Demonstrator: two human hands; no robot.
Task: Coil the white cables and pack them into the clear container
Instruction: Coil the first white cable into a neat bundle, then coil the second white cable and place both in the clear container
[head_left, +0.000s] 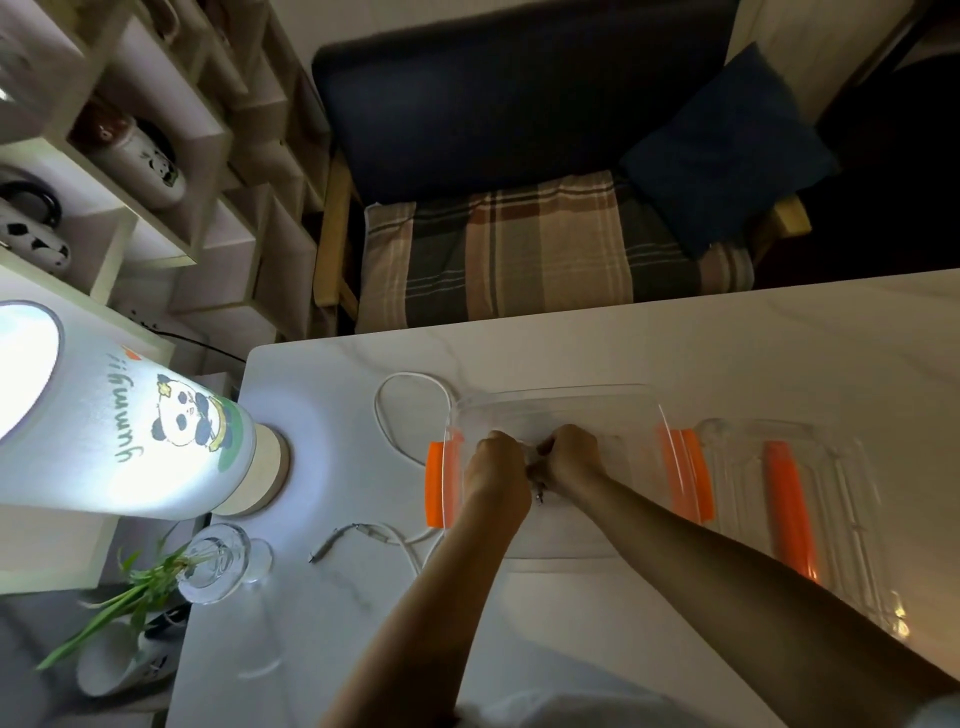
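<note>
Pinching white cable (531, 462) between both fists' grip over clear container (561, 400)

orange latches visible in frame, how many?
3. One on the clear container's left end, one on its right end, one on the lid lying to the right. Others may be hidden.

- The lamp shade (130, 431) at the left edge of the worktop (727, 353) bears the handwritten word "yummy!!", seen upside down, beside a cartoon panda drawing.
- Mugs on the shelf unit (156, 171) show panda pictures, but no lettering on them can be read.
- No other text is legible.
</note>
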